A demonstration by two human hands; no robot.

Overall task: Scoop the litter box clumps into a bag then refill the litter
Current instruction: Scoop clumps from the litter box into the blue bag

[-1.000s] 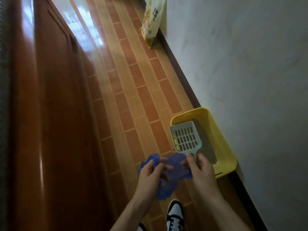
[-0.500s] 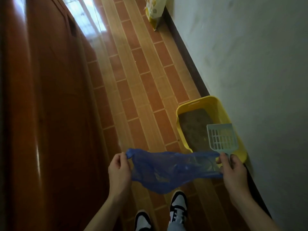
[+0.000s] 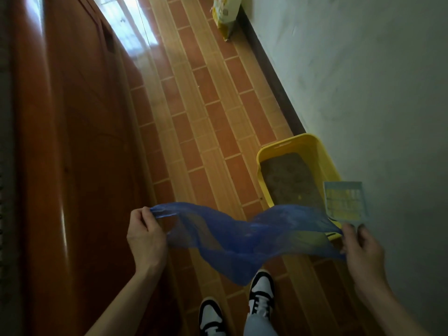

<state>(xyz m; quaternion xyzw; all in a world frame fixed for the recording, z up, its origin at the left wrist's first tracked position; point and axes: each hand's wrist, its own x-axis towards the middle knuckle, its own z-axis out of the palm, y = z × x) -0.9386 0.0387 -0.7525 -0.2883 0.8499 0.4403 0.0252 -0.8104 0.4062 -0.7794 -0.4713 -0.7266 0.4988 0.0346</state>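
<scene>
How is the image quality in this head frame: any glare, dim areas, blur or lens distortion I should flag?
Head view: strong glare on the floor tiles at top left, washing out detail; the wooden door and lower frame sit dim; the scoop in the right hand is soft with motion blur, as is the blue bag; wide-angle distortion tilts and bows the wall and floor lines.

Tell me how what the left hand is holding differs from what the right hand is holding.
The left hand pinches only one end of the blue bag; the right hand grips the other end plus the handle of the scoop. The left hand is out over the tiled floor; the right hand is near the yellow litter box by the wall. Both hold the bag stretched between them.
</scene>
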